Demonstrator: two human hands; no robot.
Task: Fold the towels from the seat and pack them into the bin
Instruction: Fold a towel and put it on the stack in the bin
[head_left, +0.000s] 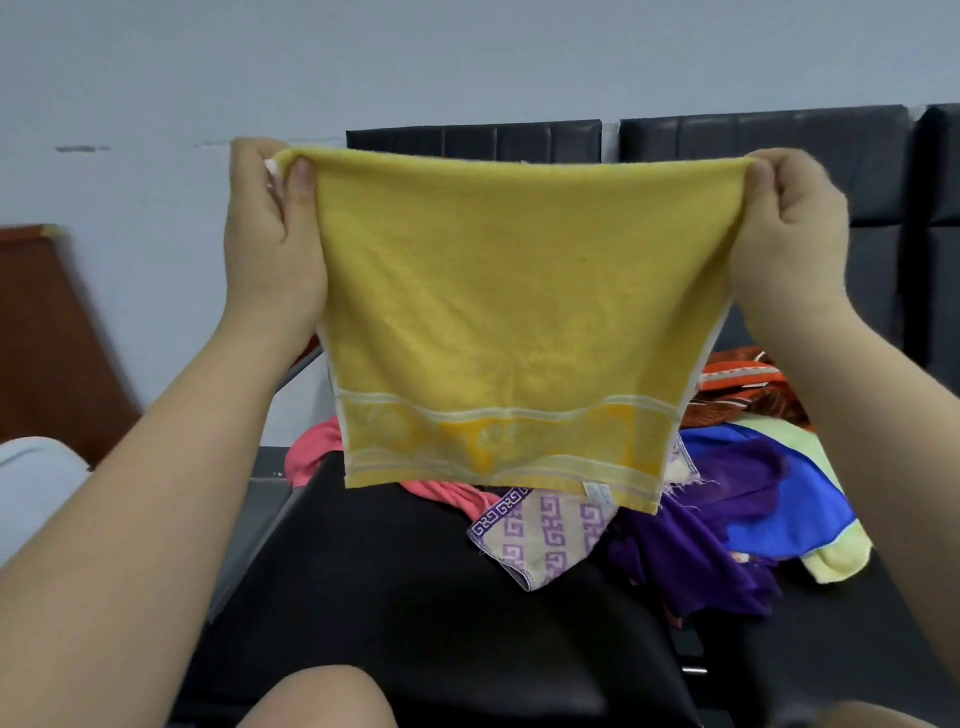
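1 yellow towel, 2 hands, and perhaps 6 other cloths, heaped.

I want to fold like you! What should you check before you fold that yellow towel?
1. Left grip pinches a top corner of the yellow towel: ok.
2. Right grip pinches the other top corner: ok.
3. Towel hangs spread out, not bunched: ok.
4. Bottom edge clear of the pile: cannot tell.
5. Bare seat in front for folding: ok.
6. Bin nearby: cannot tell, not in view.
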